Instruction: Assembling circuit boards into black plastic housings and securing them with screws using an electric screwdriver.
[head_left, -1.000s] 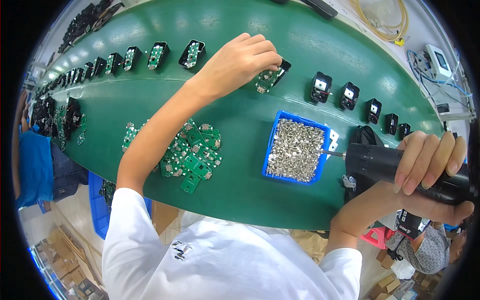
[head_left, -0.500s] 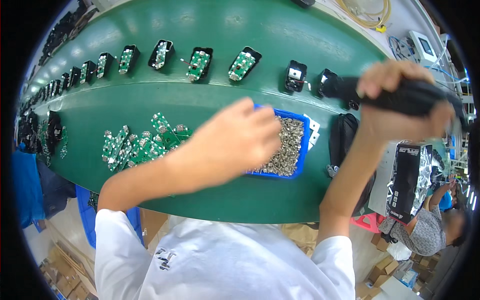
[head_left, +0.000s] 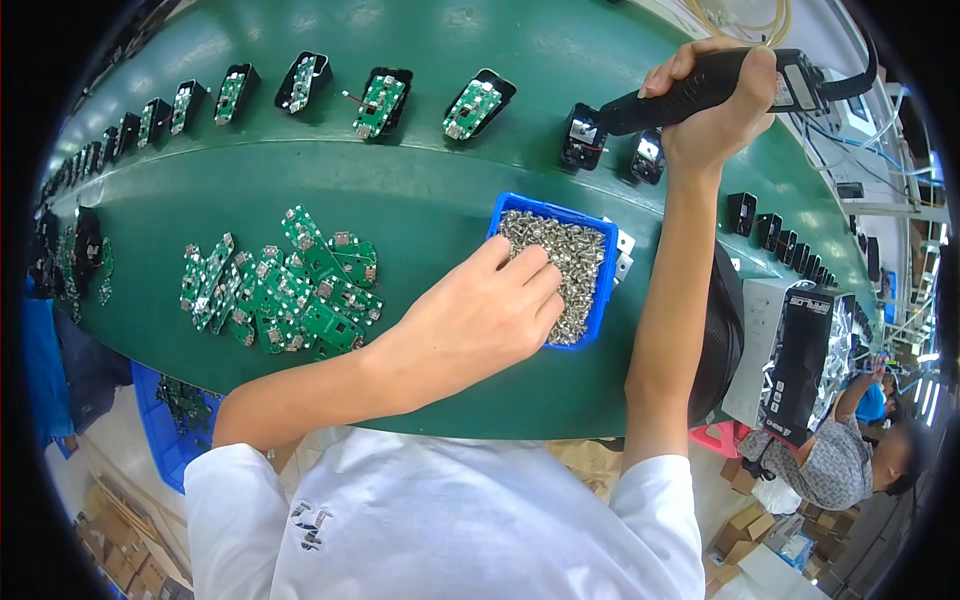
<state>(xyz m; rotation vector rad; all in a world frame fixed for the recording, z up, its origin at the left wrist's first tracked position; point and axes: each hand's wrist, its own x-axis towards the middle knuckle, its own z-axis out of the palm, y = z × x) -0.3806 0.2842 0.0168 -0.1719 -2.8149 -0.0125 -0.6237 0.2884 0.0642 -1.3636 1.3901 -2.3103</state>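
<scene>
1. Left hand point(head_left: 478, 318): fingers curled over the near-left part of the blue tray point(head_left: 604, 290), which is filled with small metal screws point(head_left: 572, 255); the fingertips are hidden, so whether they pinch a screw cannot be told.
2. Right hand point(head_left: 718, 125): wrapped firmly around a black power screwdriver point(head_left: 645, 108), its front end at an open black housing point(head_left: 580, 148); contact of the bit is unclear.
3. Housing: beyond the tray, on the green tabletop point(head_left: 430, 175), just left of a second housing point(head_left: 648, 160).
4. Loose circuit boards point(head_left: 285, 300): piled left of the tray.
</scene>
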